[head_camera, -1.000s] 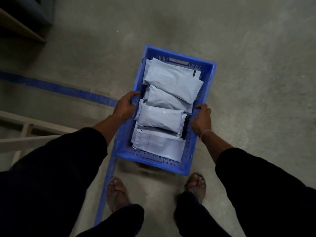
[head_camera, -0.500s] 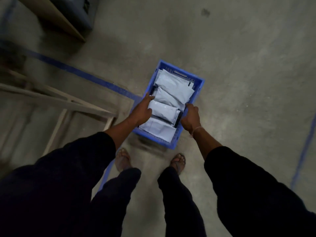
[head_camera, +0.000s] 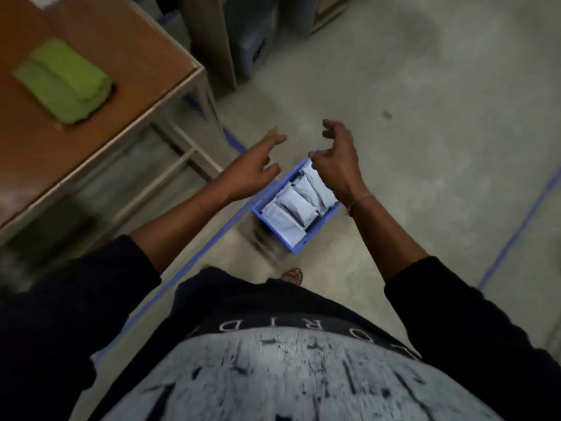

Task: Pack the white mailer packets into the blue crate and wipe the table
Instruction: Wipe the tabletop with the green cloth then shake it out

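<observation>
The blue crate (head_camera: 306,241) stands on the concrete floor in front of my feet, filled with several white mailer packets (head_camera: 296,202) lying in a row. My left hand (head_camera: 249,171) hovers above the crate's left side, fingers spread, holding nothing. Above the crate's far end my right hand (head_camera: 335,161) is also raised with curled, parted fingers and nothing in it. A folded green cloth (head_camera: 65,80) lies on the brown table (head_camera: 136,65) at the upper left.
The table's metal frame and legs (head_camera: 182,147) stand just left of the crate. Blue tape lines (head_camera: 516,229) run across the floor. Dark bins and a wooden panel (head_camera: 243,41) stand at the back, beyond the table's corner.
Both hands have let go of the crate, which now rests on the floor, and have lifted away from it. My view has risen and turned left, bringing the table and green cloth in.
</observation>
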A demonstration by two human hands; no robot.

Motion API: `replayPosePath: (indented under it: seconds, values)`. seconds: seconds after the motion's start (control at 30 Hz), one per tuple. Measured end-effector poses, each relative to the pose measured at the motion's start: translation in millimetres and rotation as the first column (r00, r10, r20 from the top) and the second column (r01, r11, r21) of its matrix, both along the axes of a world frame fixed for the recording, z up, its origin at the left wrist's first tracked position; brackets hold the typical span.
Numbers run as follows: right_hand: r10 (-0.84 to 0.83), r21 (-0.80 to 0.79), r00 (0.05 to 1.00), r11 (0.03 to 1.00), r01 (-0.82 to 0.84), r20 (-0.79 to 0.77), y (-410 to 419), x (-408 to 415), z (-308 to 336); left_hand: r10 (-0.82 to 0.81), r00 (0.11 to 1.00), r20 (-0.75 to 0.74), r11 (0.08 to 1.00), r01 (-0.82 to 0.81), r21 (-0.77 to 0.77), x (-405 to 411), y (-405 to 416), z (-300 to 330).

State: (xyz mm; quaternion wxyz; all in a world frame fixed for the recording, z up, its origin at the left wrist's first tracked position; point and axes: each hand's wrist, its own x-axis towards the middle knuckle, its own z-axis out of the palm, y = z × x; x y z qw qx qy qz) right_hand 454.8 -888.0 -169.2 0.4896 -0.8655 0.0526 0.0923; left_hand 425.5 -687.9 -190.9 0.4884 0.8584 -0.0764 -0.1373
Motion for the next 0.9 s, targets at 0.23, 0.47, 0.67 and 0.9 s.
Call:
replayPosePath:
  seconds: [0.23,0.47,0.67,0.9]
  values:
    - [0.228,0.048,0.956,0.97,-0.24,0.183,92.4,2.3,65.8,0.214,0.967,0.138,0.971,-0.195,-0.142,-52.7,89.3,83.4]
    - [0.347,0.05,0.904,0.928,-0.37,0.251,203.7,1.6,85.0,0.44,0.857,0.268,0.897,-0.404,-0.18,-77.3,197.7,113.2]
    - [0.49,-0.143,0.779,0.869,-0.474,0.392,295.1,8.1,83.6,0.568,0.699,0.434,0.777,-0.63,-0.003,-66.1,313.9,91.0]
    - [0.607,-0.559,0.698,0.752,-0.35,0.38,363.8,17.2,70.1,0.591,0.658,0.467,0.636,-0.736,0.233,-47.0,371.7,47.8]
